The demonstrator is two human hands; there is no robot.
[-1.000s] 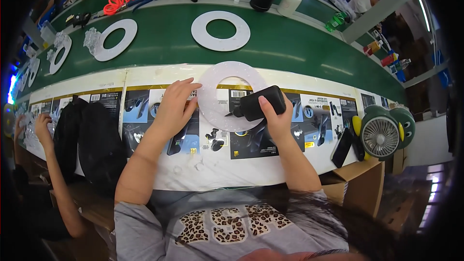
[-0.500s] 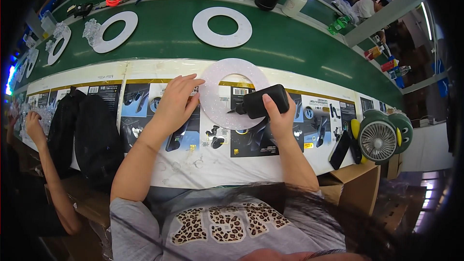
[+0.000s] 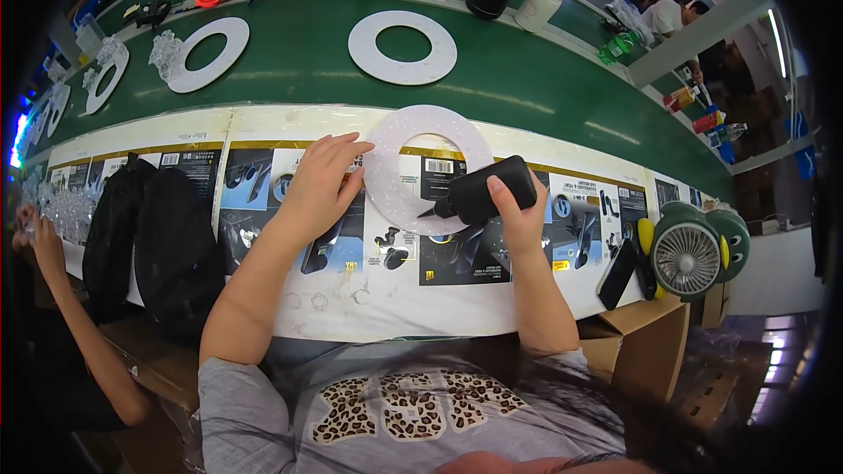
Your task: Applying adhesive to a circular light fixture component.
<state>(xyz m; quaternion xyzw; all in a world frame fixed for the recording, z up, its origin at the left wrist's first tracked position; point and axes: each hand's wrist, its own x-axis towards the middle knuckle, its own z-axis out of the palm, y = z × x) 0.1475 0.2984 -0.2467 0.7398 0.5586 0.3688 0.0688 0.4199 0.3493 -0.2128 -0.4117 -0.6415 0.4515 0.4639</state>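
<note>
A flat, white speckled ring [image 3: 391, 180] lies on the printed sheets in front of me. My left hand [image 3: 325, 180] is at its left rim, fingers stretched out and fingertips at the edge. In my right hand [image 3: 518, 211] is a black squeeze bottle [image 3: 481, 193], tilted with its thin nozzle down to the left. The nozzle tip is over the lower part of the ring; whether it touches the surface I cannot tell. My right fingers are partly hidden behind the bottle.
Another white ring [image 3: 353, 46] lies farther back on the green bench [image 3: 290, 61]. At left are rings with clear crystal-like pieces [image 3: 165, 54], a black bag [image 3: 180, 246] and a co-worker's hand [image 3: 46, 246]. A phone [image 3: 618, 275] and a small fan [image 3: 687, 256] stand at right.
The bottle and my right hand have shifted slightly right, and the nozzle tip has moved along the ring's lower band. My left hand stays put. The co-worker's hand has moved left.
</note>
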